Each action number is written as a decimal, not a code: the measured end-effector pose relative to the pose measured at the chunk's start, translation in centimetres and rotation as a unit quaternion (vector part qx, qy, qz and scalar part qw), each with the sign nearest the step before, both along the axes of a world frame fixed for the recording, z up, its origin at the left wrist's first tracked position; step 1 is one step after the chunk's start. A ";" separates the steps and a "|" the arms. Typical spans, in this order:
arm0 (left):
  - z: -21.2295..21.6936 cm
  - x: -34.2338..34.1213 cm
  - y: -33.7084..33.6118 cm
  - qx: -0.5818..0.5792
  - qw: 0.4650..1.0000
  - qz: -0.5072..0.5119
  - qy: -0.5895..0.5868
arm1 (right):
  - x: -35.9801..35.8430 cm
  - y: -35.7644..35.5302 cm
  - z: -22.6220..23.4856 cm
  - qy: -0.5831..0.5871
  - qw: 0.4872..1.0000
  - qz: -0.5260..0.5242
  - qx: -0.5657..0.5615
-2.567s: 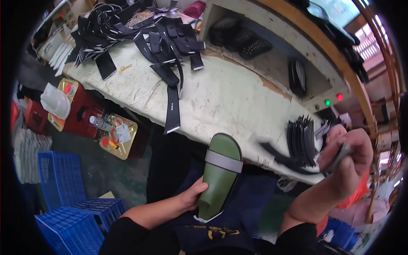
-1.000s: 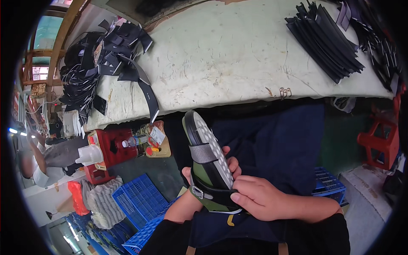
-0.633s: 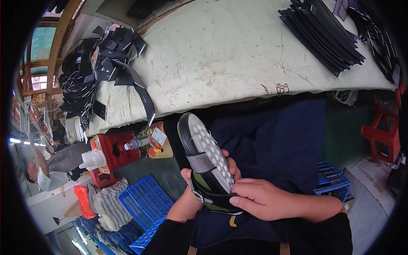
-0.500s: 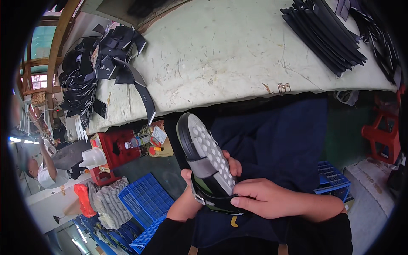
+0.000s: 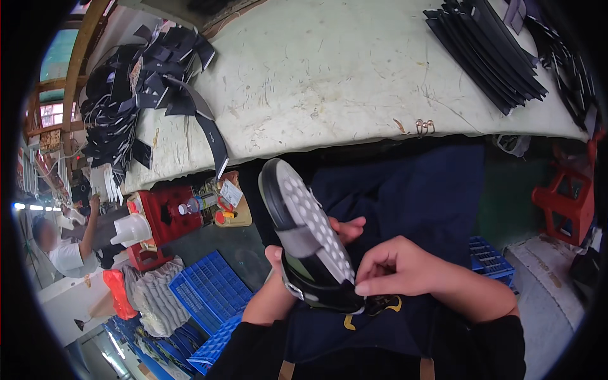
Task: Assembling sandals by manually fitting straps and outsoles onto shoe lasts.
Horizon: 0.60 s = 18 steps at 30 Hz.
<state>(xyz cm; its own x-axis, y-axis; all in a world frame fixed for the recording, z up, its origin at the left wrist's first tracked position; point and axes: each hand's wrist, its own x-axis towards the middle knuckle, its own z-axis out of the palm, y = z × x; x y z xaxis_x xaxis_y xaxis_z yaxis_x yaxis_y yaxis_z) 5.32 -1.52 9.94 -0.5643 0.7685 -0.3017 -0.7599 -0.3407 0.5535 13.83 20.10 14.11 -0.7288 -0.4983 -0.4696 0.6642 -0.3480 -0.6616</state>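
Observation:
A black sandal [image 5: 308, 231] with a white-dotted grey footbed is held tilted in front of my dark apron, toe end up. A grey band crosses its middle, and a black strap with a metal buckle goes round the heel end. Gripping it from underneath, my left hand [image 5: 271, 282] has its thumb on the left side and its fingertips showing past the right edge. My right hand [image 5: 400, 269] is at the right of the heel end, fingers curled and thumb tip close to the strap. What it pinches, if anything, is too small to make out.
A pale-covered table [image 5: 316, 82] lies ahead, with black strips piled left [image 5: 136, 95] and stacked right [image 5: 484, 57]. Blue crates [image 5: 212, 291], a red stool [image 5: 563, 199] and a red crate with a bottle [image 5: 190, 208] stand below. Another person [image 5: 66, 253] is at far left.
My right hand has drawn back from the buckled strap, its fingers now more curled. The strap sits lower round the heel end. The sandal has shifted slightly left and up in my left hand.

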 end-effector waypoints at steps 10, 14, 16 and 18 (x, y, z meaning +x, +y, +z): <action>-3.7 0.9 -1.1 0.106 0.991 0.030 -0.078 | 0.9 0.1 0.7 0.096 0.995 0.022 0.013; -3.5 0.9 -1.1 0.114 0.990 0.026 -0.072 | 0.7 -0.2 0.3 0.076 0.996 0.039 -0.010; -3.5 0.9 -1.1 0.105 0.992 0.018 -0.070 | 0.7 -0.3 0.0 0.055 0.996 0.066 -0.019; -3.6 1.0 -1.2 0.114 0.990 0.024 -0.084 | 0.8 -0.5 -0.4 0.060 0.996 0.043 -0.045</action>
<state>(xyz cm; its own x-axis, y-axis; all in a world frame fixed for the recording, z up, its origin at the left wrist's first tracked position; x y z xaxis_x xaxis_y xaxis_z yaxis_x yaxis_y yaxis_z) 6.30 -2.69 6.34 -0.5583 0.8011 -0.2157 -0.8146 -0.4800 0.3256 14.68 19.58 13.76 -0.7302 -0.5971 -0.3321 0.6121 -0.3559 -0.7061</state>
